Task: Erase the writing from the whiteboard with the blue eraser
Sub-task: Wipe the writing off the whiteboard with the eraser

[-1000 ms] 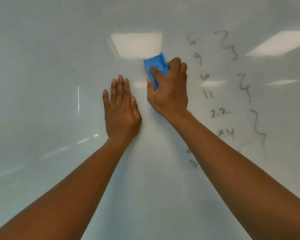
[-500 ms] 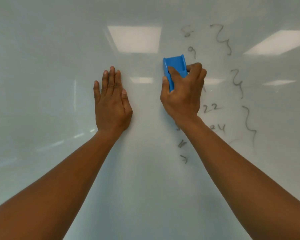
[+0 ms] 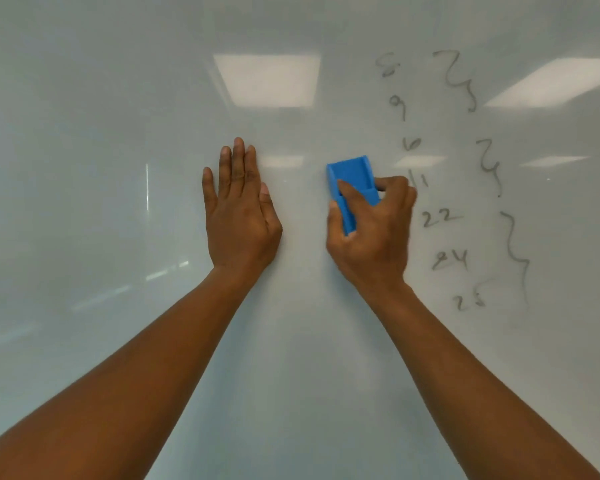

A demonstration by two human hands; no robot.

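The whiteboard (image 3: 118, 133) fills the whole view. My right hand (image 3: 371, 233) grips the blue eraser (image 3: 352, 180) and presses it flat on the board, just left of a column of faint grey numbers (image 3: 442, 216). Further right run grey squiggly lines (image 3: 515, 244). My left hand (image 3: 238, 209) lies flat on the board with fingers together, a hand's width left of the eraser, holding nothing.
Ceiling lights reflect as bright patches (image 3: 267, 79) on the glossy board. The board's left half and lower part carry no writing.
The right hand has carried the eraser down the board, beside the number column. Marks below the wrist seen half a second ago are gone. The left hand stays flat in place.
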